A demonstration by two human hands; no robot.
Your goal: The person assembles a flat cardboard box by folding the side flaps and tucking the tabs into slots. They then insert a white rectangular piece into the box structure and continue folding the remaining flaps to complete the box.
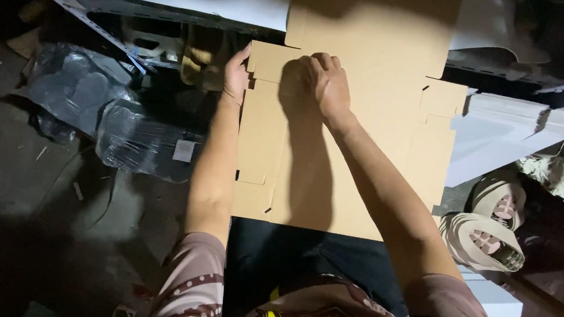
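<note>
Head view, patterned sleeves nearest, flat die-cut brown cardboard box blank [349, 150] lying smooth across the lap, left hand [236, 76] gripping its far-left edge, right hand [327, 82] curled, fingertips pressing a crease, crinkled plastic-wrapped bundle [131, 138] left, white sheets [509, 128] right.

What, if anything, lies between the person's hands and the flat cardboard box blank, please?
Nothing visible does. The left hand already grips the cardboard box blank at its upper left edge, and the right hand presses directly on its surface near the top fold.

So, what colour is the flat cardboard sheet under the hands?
Plain light brown cardboard sheet, unprinted; head view shows it best.
</note>
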